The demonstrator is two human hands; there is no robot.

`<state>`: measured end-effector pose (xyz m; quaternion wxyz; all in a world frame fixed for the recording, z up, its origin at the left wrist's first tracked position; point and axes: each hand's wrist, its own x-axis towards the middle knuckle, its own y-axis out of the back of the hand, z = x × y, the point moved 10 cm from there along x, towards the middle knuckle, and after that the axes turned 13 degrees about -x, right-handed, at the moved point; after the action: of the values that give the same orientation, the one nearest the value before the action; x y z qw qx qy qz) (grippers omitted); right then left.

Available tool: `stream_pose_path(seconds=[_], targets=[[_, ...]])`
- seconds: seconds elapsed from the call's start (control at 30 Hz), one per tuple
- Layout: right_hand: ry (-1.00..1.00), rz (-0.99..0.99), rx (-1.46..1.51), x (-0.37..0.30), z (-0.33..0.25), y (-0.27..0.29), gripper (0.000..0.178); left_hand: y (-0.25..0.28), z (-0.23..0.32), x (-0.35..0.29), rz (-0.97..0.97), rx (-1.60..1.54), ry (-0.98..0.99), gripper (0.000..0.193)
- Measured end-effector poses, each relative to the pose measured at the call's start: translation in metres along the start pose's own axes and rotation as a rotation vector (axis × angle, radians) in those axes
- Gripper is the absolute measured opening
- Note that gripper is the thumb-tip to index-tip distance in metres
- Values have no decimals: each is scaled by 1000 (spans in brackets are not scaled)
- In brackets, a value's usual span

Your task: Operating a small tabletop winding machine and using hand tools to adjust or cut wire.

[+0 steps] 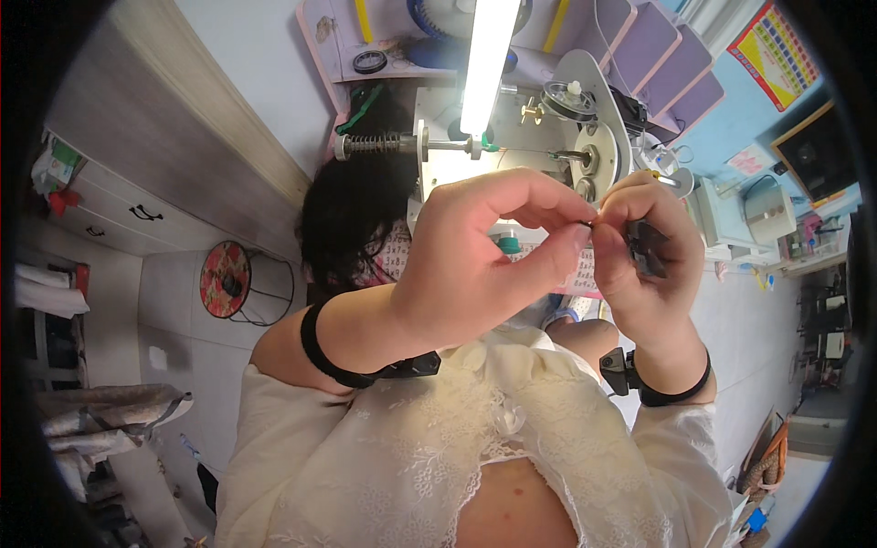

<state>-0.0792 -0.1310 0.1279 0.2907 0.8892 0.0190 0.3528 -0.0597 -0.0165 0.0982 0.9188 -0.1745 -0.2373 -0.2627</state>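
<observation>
My left hand [498,247] and my right hand [653,242] meet in front of the machine, thumb and fingertips of each pinched together. A tiny dark bit [587,224] shows between the left thumb and finger, too small to name. In the curl of my right hand sits a small dark shiny thing [647,248], partly hidden by the fingers. Behind the hands is a light metal machine [438,105] with a spring-wound shaft [379,146] and a spoked wheel [568,99]. Long black hair [352,196] hangs at its left side.
A bright tube lamp [489,68] reaches over the machine. Behind it stands a pinkish shelf [420,66] with a blue fan [457,18]. A teal-capped item [508,244] is below my left hand. On the floor at left is a round floral stool [225,279].
</observation>
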Motion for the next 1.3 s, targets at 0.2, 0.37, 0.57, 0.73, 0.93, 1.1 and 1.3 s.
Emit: stream_pose_path(seconds=[0.2,0.37,0.57,0.73,0.93,1.1,1.3], targets=[[-244,170,266,-8,36,-19,7,12,-2,5,26,265,-172,11],[-713,220,778,-41,98,-63,8,54,-19,2,293,41,-98,8],[-1120,270,879,-79,162,-119,8,104,-12,4,537,-217,-220,10],[-1094,552,872,-69,188,-121,9,97,-62,31,338,-184,70,12],[-962,600,950,-55,185,-123,8,47,-62,60,-46,1077,-206,24],[-939,602,982,-52,183,-123,8,41,-83,67,-193,1219,-140,14],[-901,566,1000,-52,184,-122,8,43,-87,68,-211,1107,-113,10]])
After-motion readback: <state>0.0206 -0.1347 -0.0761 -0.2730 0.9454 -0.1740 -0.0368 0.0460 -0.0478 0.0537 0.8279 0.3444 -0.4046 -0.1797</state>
